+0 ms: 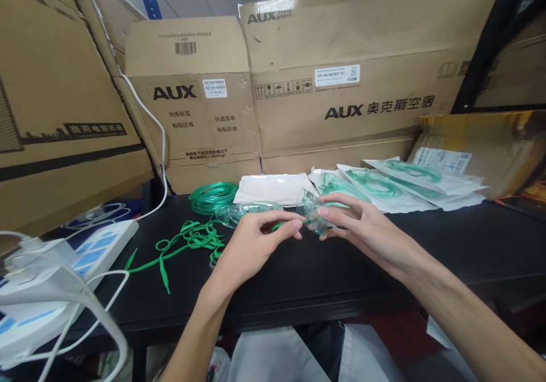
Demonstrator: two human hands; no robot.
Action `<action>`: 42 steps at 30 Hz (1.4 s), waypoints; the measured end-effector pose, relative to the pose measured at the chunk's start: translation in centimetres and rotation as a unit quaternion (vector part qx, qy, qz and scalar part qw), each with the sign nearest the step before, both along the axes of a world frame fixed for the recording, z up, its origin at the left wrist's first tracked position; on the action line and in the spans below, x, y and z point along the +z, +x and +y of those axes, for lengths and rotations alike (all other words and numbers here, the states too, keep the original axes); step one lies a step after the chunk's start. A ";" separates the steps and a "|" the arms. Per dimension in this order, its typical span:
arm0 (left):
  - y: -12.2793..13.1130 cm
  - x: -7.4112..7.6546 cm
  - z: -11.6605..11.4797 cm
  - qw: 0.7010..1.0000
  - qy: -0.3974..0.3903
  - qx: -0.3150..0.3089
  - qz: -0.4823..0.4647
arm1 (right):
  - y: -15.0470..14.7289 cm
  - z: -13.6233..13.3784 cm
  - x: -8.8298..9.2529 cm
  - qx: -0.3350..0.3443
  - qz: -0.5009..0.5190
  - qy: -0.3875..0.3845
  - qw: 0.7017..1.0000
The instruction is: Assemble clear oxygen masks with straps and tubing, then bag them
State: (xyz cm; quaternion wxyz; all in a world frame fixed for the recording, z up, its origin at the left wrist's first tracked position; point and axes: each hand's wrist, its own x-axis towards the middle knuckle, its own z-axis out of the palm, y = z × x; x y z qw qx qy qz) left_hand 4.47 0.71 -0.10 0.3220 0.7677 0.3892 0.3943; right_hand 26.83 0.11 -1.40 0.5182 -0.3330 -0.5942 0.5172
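Observation:
My right hand (pixel 354 220) grips a clear, green-tinted oxygen mask (pixel 310 207) above the table. The fingers of my left hand (pixel 273 228) are pinched on a green elastic strap (pixel 279 224) at the near side of that mask; whether the strap passes through it I cannot make out. More clear masks (pixel 251 208) lie on the table just behind my left hand. To its left is a tangled pile of green straps (pixel 187 239). Behind the masks sits a coil of green tubing (pixel 213 197).
A stack of white pouches (pixel 273 189) lies at the back. Several clear-fronted packs (pixel 375 186) with green tubing lie at the back right. Cardboard boxes (pixel 341 86) wall off the rear. A white power strip (pixel 102 251) with cables stands on the left.

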 end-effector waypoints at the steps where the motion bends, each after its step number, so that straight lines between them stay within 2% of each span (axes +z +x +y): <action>1: 0.0 0.0 0.0 1.000 0.000 -0.001 -0.001 | 0.0 0.0 0.0 -0.001 -0.002 0.001 1.000; 14: 0.0 0.2 -0.1 1.000 0.017 -0.001 0.000 | -0.1 0.2 -0.1 -0.010 -0.009 0.000 1.000; 26: 0.3 0.0 -0.1 0.999 -0.009 -0.031 -0.007 | -0.9 -0.1 -0.3 0.019 0.011 -0.013 1.000; 32: 0.4 -0.1 -0.1 0.999 -0.019 -0.040 -0.021 | -1.3 -0.4 -0.2 0.001 -0.028 0.006 1.000; 34: 0.4 -0.2 -0.1 0.999 -0.015 -0.034 -0.018 | -1.3 -0.4 -0.2 -0.034 -0.049 0.028 0.998; 37: 0.4 -0.2 -0.1 0.999 -0.011 -0.029 -0.020 | -1.2 -0.5 -0.1 -0.077 -0.076 0.106 0.988; 39: 0.5 -0.2 -0.1 0.999 -0.010 -0.034 -0.026 | -1.1 -0.5 -0.1 -0.078 -0.092 0.158 0.980; 42: 0.5 -0.2 -0.1 0.998 -0.013 -0.042 -0.036 | -1.1 -0.4 -0.2 -0.072 -0.113 0.195 0.972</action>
